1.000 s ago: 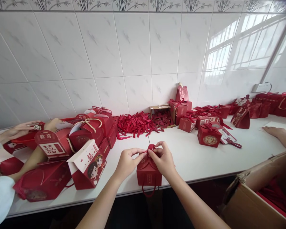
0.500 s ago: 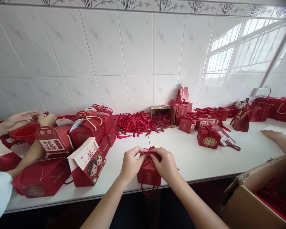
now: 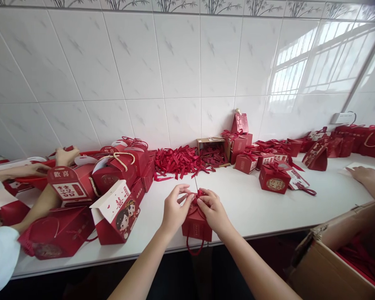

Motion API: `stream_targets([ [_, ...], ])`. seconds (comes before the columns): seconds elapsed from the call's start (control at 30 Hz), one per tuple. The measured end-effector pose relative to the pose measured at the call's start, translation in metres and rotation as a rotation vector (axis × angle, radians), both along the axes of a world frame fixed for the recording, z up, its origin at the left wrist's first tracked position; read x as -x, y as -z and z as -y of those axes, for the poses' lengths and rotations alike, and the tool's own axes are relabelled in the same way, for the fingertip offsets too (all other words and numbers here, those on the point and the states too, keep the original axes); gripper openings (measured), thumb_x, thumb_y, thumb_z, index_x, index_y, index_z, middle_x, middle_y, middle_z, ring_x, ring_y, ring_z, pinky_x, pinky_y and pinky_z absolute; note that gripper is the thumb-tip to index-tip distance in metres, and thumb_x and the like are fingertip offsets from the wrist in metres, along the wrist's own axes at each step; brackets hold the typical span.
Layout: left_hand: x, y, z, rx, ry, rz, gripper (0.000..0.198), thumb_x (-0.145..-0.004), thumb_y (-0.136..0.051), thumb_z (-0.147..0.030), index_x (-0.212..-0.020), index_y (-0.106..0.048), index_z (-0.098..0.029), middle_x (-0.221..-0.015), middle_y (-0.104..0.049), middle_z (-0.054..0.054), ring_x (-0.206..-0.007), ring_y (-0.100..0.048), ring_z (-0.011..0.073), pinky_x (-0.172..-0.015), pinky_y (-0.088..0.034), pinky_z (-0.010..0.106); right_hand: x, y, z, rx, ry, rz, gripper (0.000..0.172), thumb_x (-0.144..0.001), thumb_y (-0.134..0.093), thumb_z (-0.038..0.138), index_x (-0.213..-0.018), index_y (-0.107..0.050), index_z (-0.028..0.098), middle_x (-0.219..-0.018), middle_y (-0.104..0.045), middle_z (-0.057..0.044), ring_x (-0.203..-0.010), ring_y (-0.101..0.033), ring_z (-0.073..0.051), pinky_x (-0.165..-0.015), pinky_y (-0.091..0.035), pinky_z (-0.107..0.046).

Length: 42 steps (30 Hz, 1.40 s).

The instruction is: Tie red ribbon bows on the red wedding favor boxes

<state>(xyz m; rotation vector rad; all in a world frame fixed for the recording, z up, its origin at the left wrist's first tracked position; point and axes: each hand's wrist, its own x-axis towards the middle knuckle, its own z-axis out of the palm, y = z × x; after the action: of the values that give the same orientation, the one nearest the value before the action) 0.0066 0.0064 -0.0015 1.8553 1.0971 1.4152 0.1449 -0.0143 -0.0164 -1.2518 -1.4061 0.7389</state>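
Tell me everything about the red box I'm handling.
The red box looks like card, with curved top flaps, pale print facing you and a cord handle hanging down. It sits upright at the front of the white table. The right hand pinches red ribbon on top; contact with the left hand is unclear.

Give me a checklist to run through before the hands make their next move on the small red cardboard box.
1. Small red cardboard box upright on the white table: ok.
2. Box well back from the table's front edge: not ok; it stands close, its looped red cord handle hanging over.
3. Right hand at the narrow red ribbon atop the box: ok.
4. Left hand gripping that ribbon: cannot tell; contact is unclear.
5. Ribbon knotted tightly: cannot tell; it is partly covered.
6. Other people's hands away from this box: ok.
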Motion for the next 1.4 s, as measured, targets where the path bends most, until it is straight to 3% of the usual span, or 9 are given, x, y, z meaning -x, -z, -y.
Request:
stream_targets([
  [0.2,0.008,0.002,0.01,0.007,0.083,-0.125,0.018,-0.078,-0.065,-0.027,-0.094,-0.066,-0.019,-0.102,-0.069,0.008,-0.101,-0.062,0.023,-0.095,-0.047,0.039,-0.001,-0.008,0.005,0.09,-0.023,-0.009,0.026,-0.086,-0.051,0.034,-0.084,-0.074,0.021,-0.133,-0.054,-0.009,-0.131,-0.038,-0.029,-0.106,-0.029,-0.047],
  [0.37,0.008,0.001,0.002,0.061,0.118,-0.116,0.014,-0.08,-0.063,-0.026,-0.089,-0.07,-0.018,-0.098,-0.071,0.007,-0.097,-0.065,0.0226,-0.092,-0.048,0.037,-0.012,-0.014,0.013,0.122,-0.039,0.081,0.039,-0.09,-0.041,0.043,-0.084,-0.074,0.023,-0.131,-0.057,-0.006,-0.13,-0.037,-0.029,-0.106,-0.028,-0.046],
  [0.5,0.012,-0.004,-0.006,0.105,0.196,-0.134,0.013,-0.081,-0.061,-0.024,-0.086,-0.07,-0.017,-0.098,-0.072,0.008,-0.097,-0.065,0.0225,-0.091,-0.049,0.036,-0.025,-0.014,0.022,0.02,-0.025,0.203,0.029,-0.089,-0.043,0.028,-0.102,-0.069,0.024,-0.113,-0.067,-0.005,-0.112,-0.054,-0.025,-0.094,-0.04,-0.039],
  [0.6,0.016,-0.01,-0.01,0.138,0.284,-0.168,0.012,-0.08,-0.061,-0.023,-0.086,-0.07,-0.017,-0.1,-0.072,0.008,-0.098,-0.065,0.0229,-0.091,-0.049,0.035,-0.031,-0.016,0.029,-0.088,-0.013,0.38,0.033,-0.085,-0.047,0.016,-0.112,-0.062,0.024,-0.107,-0.069,-0.004,-0.102,-0.058,-0.023,-0.087,-0.041,-0.037],
  [0.8,0.019,-0.017,-0.017,0.182,0.412,-0.217,0.01,-0.079,-0.065,-0.024,-0.082,-0.071,-0.016,-0.102,-0.073,0.009,-0.1,-0.065,0.023,-0.09,-0.049,0.033,-0.033,-0.031,0.033,-0.1,0.111,0.732,0.022,-0.087,-0.048,0.016,-0.101,-0.063,0.023,-0.089,-0.07,-0.006,-0.085,-0.061,-0.023,-0.084,-0.034,-0.042],
  [0.93,0.021,-0.016,-0.021,0.188,0.443,-0.232,0.013,-0.08,-0.065,-0.028,-0.083,-0.069,-0.016,-0.102,-0.072,0.009,-0.101,-0.065,0.0231,-0.091,-0.049,0.034,-0.037,-0.047,0.038,-0.013,-0.087,0.571,0.019,-0.085,-0.052,0.019,-0.102,-0.06,0.021,-0.074,-0.066,-0.001,-0.067,-0.06,-0.016,-0.068,-0.041,-0.029],
  [1.03,0.022,-0.017,-0.022,0.177,0.451,-0.259,0.016,-0.081,-0.064,-0.031,-0.084,-0.068,-0.016,-0.101,-0.072,0.009,-0.099,-0.065,0.0224,-0.09,-0.049,0.034,-0.039,-0.057,0.04,0.058,-0.182,0.492,0.022,-0.087,-0.053,0.034,-0.103,-0.061,0.022,-0.059,-0.06,0.003,-0.055,-0.056,-0.015,-0.053,-0.038,-0.025],
  [1.2,0.022,-0.029,-0.019,0.107,0.422,-0.355,0.012,-0.082,-0.061,-0.027,-0.085,-0.067,-0.017,-0.096,-0.071,0.007,-0.096,-0.064,0.0201,-0.09,-0.048,0.033,-0.039,-0.06,0.017,0.057,-0.19,0.407,0.03,-0.085,-0.056,0.036,-0.106,-0.063,0.017,-0.088,-0.069,-0.007,-0.069,-0.062,-0.016,-0.062,-0.046,-0.026],
  [1.4,0.024,-0.047,-0.015,0.006,0.361,-0.51,0.008,-0.076,-0.062,-0.019,-0.081,-0.069,-0.02,-0.091,-0.069,0.003,-0.089,-0.062,0.0195,-0.087,-0.045,0.033,-0.041,-0.046,0.0,0.013,-0.31,0.277,0.016,-0.083,-0.057,0.021,-0.094,-0.068,0.017,-0.078,-0.067,-0.004,-0.068,-0.061,-0.014,-0.062,-0.048,-0.025],
])
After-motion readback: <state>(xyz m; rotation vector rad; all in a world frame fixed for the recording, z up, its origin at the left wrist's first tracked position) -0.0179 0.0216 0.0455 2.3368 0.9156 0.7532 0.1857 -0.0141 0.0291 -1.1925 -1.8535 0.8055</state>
